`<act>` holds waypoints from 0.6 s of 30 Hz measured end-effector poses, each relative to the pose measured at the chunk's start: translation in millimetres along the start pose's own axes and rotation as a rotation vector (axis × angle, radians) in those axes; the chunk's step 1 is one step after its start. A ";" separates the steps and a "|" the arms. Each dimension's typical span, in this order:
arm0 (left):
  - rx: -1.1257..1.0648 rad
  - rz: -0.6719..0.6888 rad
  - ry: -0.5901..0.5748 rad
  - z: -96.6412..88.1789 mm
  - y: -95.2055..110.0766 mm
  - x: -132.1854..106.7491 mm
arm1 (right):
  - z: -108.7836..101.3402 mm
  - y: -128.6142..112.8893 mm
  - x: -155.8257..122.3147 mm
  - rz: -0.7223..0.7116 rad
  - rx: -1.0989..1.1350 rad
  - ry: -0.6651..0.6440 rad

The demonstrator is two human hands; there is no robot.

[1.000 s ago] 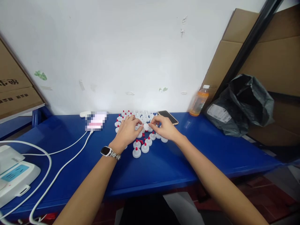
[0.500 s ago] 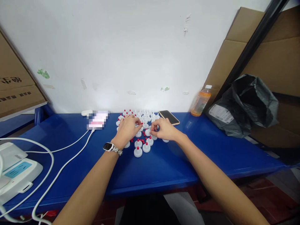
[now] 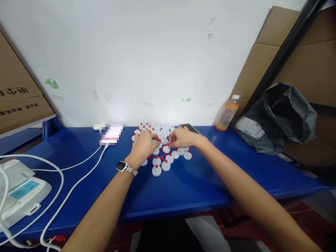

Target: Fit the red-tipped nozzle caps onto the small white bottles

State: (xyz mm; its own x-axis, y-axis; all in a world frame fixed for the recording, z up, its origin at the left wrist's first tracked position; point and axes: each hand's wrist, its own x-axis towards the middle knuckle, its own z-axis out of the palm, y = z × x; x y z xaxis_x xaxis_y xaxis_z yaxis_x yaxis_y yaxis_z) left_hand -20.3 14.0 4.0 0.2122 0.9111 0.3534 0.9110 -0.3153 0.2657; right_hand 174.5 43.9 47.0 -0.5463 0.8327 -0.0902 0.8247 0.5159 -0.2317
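Observation:
Many round white plastic caps with nozzles (image 3: pixel 156 170) stand grouped on the blue table, several topped by small red tips. My left hand (image 3: pixel 144 142), wearing a watch (image 3: pixel 121 166), is closed in a pinch on a small red tip (image 3: pixel 159 140) over the group's middle. Just right of it, my right hand (image 3: pixel 182 137) has its fingers bent together at the red tip of a white cap (image 3: pixel 166 149). Its fingertips partly hide that tip. Loose red tips (image 3: pixel 161 158) lie among the front caps. At the back, white caps (image 3: pixel 164 128) stand without red tips.
A dark-screened phone (image 3: pixel 191 128) lies behind my right hand. An orange drink bottle (image 3: pixel 227 113) and a dark plastic bag (image 3: pixel 275 122) are at the right. Leftward, a charging phone (image 3: pixel 111 134), white cables (image 3: pixel 76 183) and a power strip (image 3: pixel 26 196) occupy the table.
My right hand has moved slightly up and over the dark phone, uncovering caps at its lower side. My left hand keeps its pinch almost in place. The view has shifted slightly.

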 end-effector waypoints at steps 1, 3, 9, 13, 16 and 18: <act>0.002 -0.002 0.005 0.3 0.3 -0.4 | 2.1 0.4 -1.8 -0.017 0.038 0.035; 0.005 -0.006 0.015 0.8 1.2 -1.2 | 8.5 2.8 -5.8 -0.049 0.129 0.108; -0.012 0.003 0.068 5.9 2.5 0.0 | 33.7 10.8 -4.5 -0.178 0.305 0.253; 0.003 0.005 0.067 10.2 2.5 3.0 | 38.1 13.9 -3.9 -0.214 0.369 0.261; 0.029 0.008 0.065 11.7 4.0 5.1 | 35.4 16.4 -10.5 -0.196 0.321 0.293; 0.039 0.001 0.068 12.2 5.1 6.5 | 34.0 17.4 -14.5 -0.191 0.294 0.306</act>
State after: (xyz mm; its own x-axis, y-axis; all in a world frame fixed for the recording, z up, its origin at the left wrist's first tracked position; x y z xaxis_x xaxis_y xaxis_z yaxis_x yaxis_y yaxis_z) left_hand -10.0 21.5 -3.3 0.1896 0.8904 0.4139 0.9241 -0.3042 0.2312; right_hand 191.8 34.0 11.3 -0.5796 0.7720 0.2608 0.6127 0.6239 -0.4851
